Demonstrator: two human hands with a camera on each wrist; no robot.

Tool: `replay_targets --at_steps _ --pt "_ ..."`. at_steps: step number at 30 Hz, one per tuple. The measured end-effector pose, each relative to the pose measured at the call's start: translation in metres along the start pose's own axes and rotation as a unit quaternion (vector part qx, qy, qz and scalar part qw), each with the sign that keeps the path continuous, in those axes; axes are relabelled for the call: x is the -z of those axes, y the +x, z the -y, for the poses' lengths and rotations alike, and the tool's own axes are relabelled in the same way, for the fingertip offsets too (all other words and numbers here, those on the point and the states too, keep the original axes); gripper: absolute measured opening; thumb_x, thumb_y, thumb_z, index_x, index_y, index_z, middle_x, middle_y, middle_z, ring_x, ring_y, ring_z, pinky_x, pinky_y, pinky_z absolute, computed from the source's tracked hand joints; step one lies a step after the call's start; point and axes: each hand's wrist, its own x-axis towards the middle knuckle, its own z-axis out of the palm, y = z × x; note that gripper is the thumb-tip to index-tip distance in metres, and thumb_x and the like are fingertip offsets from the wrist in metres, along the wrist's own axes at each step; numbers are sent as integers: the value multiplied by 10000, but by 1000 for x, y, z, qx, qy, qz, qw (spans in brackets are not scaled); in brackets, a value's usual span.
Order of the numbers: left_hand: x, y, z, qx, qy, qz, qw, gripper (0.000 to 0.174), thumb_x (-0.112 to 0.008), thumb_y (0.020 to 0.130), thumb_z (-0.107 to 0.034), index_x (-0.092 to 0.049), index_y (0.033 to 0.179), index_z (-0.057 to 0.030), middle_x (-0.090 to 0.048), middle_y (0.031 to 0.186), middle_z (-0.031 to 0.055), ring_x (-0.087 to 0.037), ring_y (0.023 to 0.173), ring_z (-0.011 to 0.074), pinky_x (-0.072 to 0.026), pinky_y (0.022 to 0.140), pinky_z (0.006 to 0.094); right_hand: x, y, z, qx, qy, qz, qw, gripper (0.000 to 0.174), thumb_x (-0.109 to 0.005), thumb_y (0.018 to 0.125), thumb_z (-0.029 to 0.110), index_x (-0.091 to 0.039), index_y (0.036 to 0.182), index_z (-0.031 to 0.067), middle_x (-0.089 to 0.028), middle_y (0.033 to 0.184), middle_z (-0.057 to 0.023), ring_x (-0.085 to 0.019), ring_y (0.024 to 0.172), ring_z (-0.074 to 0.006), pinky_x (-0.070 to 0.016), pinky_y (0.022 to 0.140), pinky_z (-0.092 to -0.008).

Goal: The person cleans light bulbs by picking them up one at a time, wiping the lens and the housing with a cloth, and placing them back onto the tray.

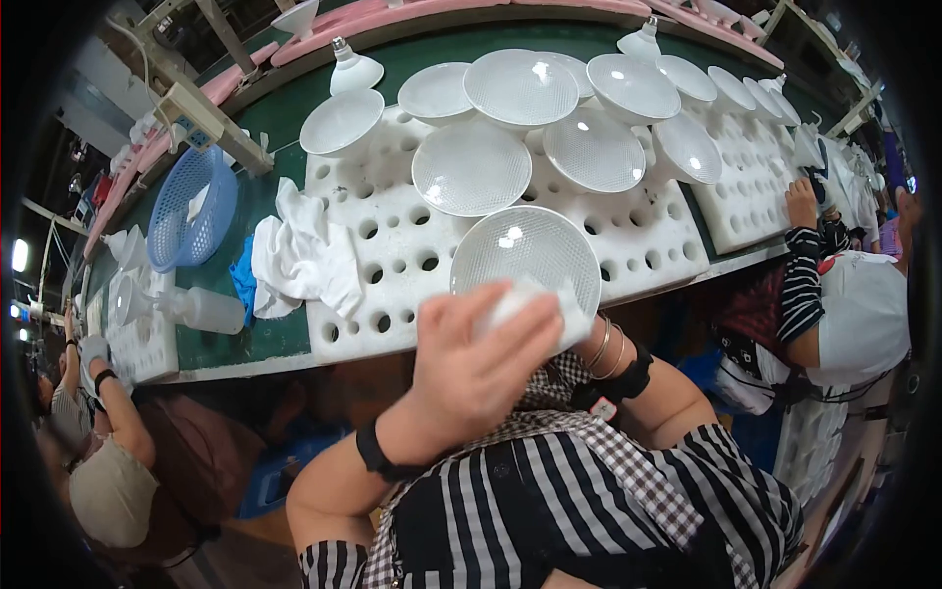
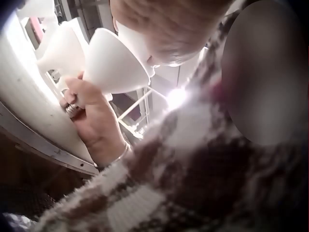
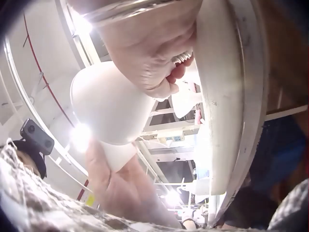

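My right hand [image 3: 149, 53], with bangles at its wrist, holds a white reflector bulb [image 1: 520, 245] by its metal screw base, fingers curled round the threads. The bulb's wide textured face tips up toward the head camera, over the foam's front edge. Slightly blurred in the head view, my left hand [image 1: 481, 358] grips a bunched white cloth [image 1: 535, 309] against the bulb's lower rim. In the right wrist view the left hand's fingers sit at the rim of the white cone. From the head view, the bulb and cloth hide most of the right hand.
Several similar bulbs [image 1: 471, 167] stand in a holed white foam block [image 1: 392, 255] on the green bench. A crumpled white cloth [image 1: 304, 245], a plastic bottle [image 1: 211, 309] and a blue basket [image 1: 191, 211] lie leftward. Other people sit on both sides.
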Motion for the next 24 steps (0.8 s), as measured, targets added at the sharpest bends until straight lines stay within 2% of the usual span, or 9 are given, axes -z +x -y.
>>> replay_targets --at_steps 4,6,11,13,14,16,18,20,24 --pt "-12 3 51 99 -17 -102 990 266 -654 865 -59 -712 1122 -26 -691 1178 91 -592 1100 320 -443 913 420 -9 1 9 121 -198 47 972 466 -581 987 132 -444 1420 32 -579 1348 -130 -610 1181 -209 -550 991 -350" --pt "-14 5 52 160 -83 -105 978 262 -646 885 -63 -700 1136 -9 -691 1164 107 -593 1098 316 -451 920 417 -18 2 13 183 14 230 956 486 -558 1003 186 -422 1445 40 -557 1372 -141 -569 1248 -220 -520 1031 -333" --pt "-16 3 45 158 -102 -133 973 264 -635 925 -87 -682 1165 11 -680 1169 145 -595 1090 327 -458 960 396 -4 -10 23 180 -240 202 932 570 -516 1013 290 -352 1511 67 -461 1480 -170 -498 1349 -255 -493 1073 -393" --pt "-9 11 45 140 -112 -115 977 265 -631 927 -87 -680 1167 13 -679 1172 143 -595 1090 328 -459 959 394 1 -11 35 91 -278 295 909 543 -485 1031 285 -352 1511 67 -471 1473 -165 -502 1345 -249 -499 1065 -389" --pt "-7 15 44 120 -120 -96 981 266 -626 929 -88 -678 1169 16 -678 1175 142 -595 1090 330 -460 958 392 1 -10 33 91 -280 294 910 543 -485 1031 285 -352 1511 67 -471 1473 -165 -502 1345 -249 -499 1065 -389" --pt "-8 20 45 159 -128 -154 967 265 -637 914 -93 -691 1157 -2 -680 1184 133 -594 1100 322 -458 951 405 2 -5 24 85 -47 356 929 523 -436 1057 303 -349 1514 63 -474 1475 -158 -506 1340 -251 -497 1063 -386" --pt "-7 23 42 195 -133 -211 949 264 -647 898 -98 -704 1145 -20 -682 1193 124 -592 1109 314 -455 944 417 2 3 15 88 -39 310 946 514 -469 1039 271 -373 1496 57 -491 1456 -159 -525 1314 -243 -507 1048 -378" --pt "-2 14 23 27 31 -54 998 291 -676 851 -115 -723 1136 -81 -686 1224 70 -585 1139 290 -431 939 427 4 13 0 92 -13 211 973 499 -535 1004 206 -420 1462 46 -525 1419 -161 -563 1262 -227 -527 1017 -362" --pt "0 19 1 -38 15 12 999 249 -665 873 -126 -733 1110 -86 -711 1184 36 -582 1127 313 -424 944 470 22 20 -19 97 -23 95 990 470 -575 979 139 -466 1424 33 -566 1374 -163 -602 1211 -216 -552 972 -335"
